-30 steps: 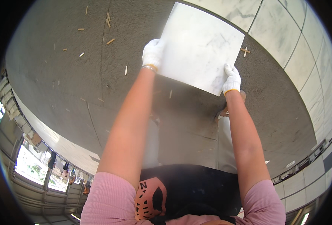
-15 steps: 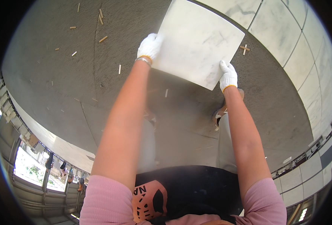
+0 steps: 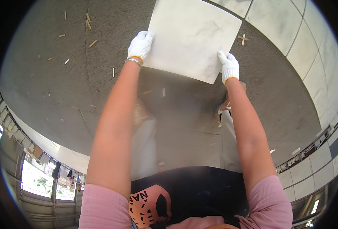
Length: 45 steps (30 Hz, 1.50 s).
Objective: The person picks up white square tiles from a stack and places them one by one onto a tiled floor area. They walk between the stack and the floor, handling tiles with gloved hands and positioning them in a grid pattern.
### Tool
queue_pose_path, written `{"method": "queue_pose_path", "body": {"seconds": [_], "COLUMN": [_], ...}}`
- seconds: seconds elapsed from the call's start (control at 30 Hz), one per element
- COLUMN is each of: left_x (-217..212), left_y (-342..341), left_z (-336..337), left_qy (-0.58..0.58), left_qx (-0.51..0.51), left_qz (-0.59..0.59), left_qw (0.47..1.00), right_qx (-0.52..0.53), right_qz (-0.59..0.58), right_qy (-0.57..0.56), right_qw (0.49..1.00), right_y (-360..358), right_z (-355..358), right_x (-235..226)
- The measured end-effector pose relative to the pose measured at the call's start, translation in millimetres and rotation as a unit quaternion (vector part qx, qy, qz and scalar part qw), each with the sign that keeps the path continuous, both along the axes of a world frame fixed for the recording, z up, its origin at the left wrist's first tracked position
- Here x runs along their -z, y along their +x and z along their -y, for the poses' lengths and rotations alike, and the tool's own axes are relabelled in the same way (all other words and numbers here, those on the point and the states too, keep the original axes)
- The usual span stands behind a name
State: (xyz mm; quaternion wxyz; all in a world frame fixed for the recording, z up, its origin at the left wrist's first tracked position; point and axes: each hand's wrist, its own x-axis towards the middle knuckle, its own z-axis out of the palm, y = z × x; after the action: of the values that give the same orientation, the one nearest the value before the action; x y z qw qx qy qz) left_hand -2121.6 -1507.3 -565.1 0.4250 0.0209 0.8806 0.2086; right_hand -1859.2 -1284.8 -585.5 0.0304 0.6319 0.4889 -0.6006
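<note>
A white marble slab (image 3: 193, 34) with faint grey veins is held out in front of me, its far edge cut off by the top of the picture. My left hand (image 3: 141, 45), in a white knit glove, grips its left edge, with the fingers hidden underneath. On the right edge, near the closest corner, my gloved right hand (image 3: 228, 66) is closed with the thumb on top. Just right of the slab, a cross of two small strips (image 3: 243, 39) lies on the grey floor.
More marble slabs (image 3: 277, 26) are laid edge to edge at the upper right. Small wooden strips (image 3: 93, 43) lie scattered over the rough grey floor (image 3: 54, 87) on the left. My right shoe (image 3: 222, 108) is below the slab. Windows (image 3: 39, 177) show at the lower left.
Both hands and the slab have shifted a little left and toward the top of the picture. The grip on both edges is unchanged. The floor strips also appear shifted left.
</note>
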Motion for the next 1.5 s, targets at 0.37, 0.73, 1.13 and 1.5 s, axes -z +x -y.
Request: {"method": "queue_pose_path", "body": {"seconds": [0.37, 0.73, 1.13, 1.5], "left_x": [-20.3, -38.4, -30.2, -79.6], "left_y": [-12.1, -8.5, 15.6, 69.0], "left_z": [-25.4, -15.7, -14.6, 58.5], "left_qy": [-0.173, -0.191, -0.195, -0.118], "left_qx": [0.178, 0.196, 0.218, 0.076], "left_qz": [-0.018, -0.044, -0.067, -0.021], "left_qw": [0.969, 0.961, 0.954, 0.99], "right_qx": [0.022, -0.004, -0.496, -0.81], "right_qz": [0.011, -0.017, 0.272, 0.102], "right_qy": [-0.07, -0.022, 0.199, 0.13], "right_qw": [0.997, 1.0, 0.801, 0.563], "right_y": [3.5, 5.4, -26.9, 70.4], "right_z": [-10.3, -3.7, -45.8, -16.0], "right_x": [9.0, 11.8, -46.7, -109.8]}}
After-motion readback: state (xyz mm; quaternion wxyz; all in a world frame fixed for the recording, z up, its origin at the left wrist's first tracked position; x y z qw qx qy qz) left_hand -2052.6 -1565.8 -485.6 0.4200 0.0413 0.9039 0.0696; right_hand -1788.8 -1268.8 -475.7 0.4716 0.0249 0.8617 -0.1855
